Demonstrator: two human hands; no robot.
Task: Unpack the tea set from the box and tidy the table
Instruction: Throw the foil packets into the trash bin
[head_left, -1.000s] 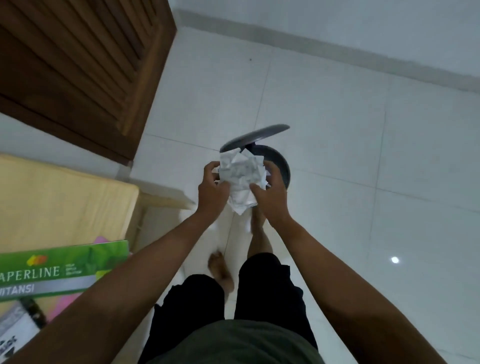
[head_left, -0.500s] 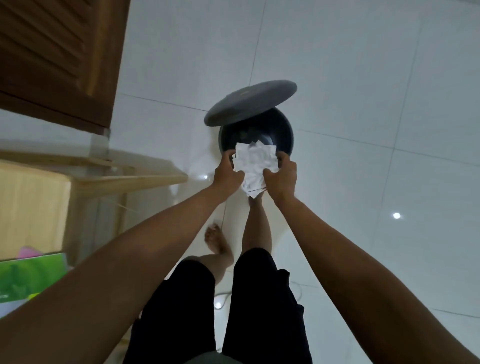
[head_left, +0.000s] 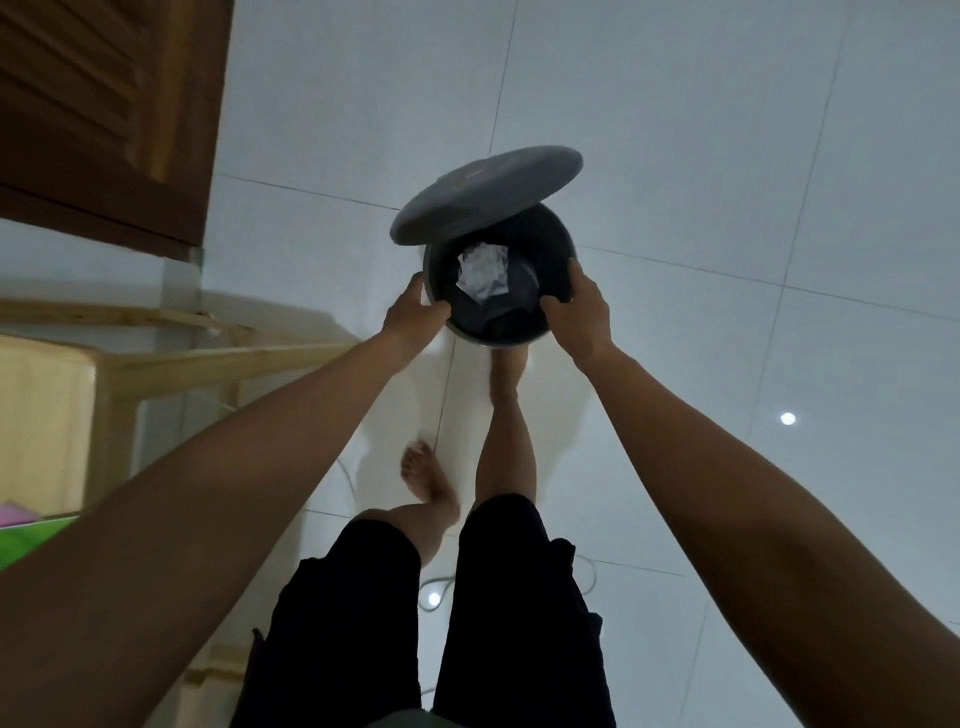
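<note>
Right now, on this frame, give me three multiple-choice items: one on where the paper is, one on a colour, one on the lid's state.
1. Where is the crumpled paper?
A. in the left hand
B. inside the bin
C. on the floor

2. What colour is the lid?
A. grey
B. green
C. white

3. What state is the lid in?
A. shut flat on the bin
B. lying on the floor
C. tilted up, open

Answers: 1 B, the white paper lies in the dark inside of the bin, with no hand touching it. 2 A, the lid is grey like the bin's rim. 3 C, the lid stands tilted at the far edge with the opening bare, while the left hand and right hand are at the rim on either side.
</note>
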